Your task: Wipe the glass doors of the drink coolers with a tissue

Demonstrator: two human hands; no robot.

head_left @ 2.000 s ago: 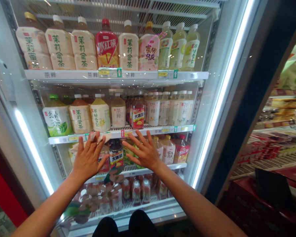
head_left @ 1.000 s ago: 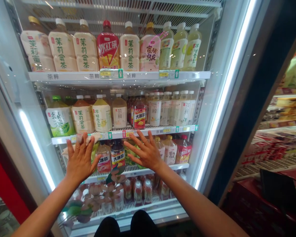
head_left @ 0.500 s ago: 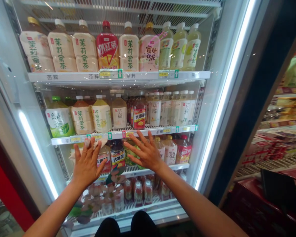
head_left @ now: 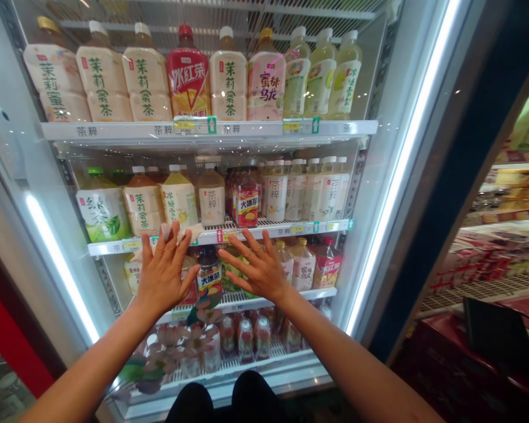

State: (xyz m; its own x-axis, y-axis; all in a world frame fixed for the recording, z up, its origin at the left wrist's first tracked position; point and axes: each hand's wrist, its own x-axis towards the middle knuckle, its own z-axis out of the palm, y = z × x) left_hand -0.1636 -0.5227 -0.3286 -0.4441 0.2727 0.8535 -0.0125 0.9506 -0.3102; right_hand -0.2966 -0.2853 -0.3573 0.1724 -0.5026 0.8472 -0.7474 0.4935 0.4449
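Both my hands lie flat against the glass door [head_left: 370, 194] of a drinks fridge. My left hand [head_left: 165, 273] has its fingers stretched out and presses a white cloth [head_left: 175, 230] onto the glass; the cloth's edges show above the fingertips and left of the palm. My right hand [head_left: 258, 270] is spread open on the glass beside it, holding nothing. Behind the glass, between the hands, stands a dark tea bottle [head_left: 208, 271] on the third shelf. Bottles behind the hands are partly hidden.
Shelves of tea bottles fill the fridge, with a red bottle [head_left: 188, 73] on the top shelf. A flower sticker [head_left: 176, 346] sits low on the glass. My dark knees [head_left: 229, 402] are below. The dark door frame [head_left: 449, 194] and store racks [head_left: 502, 258] stand to the right.
My left hand slid the cloth left across the glass, then back right and slightly up. My right hand stayed flat in almost the same spot.
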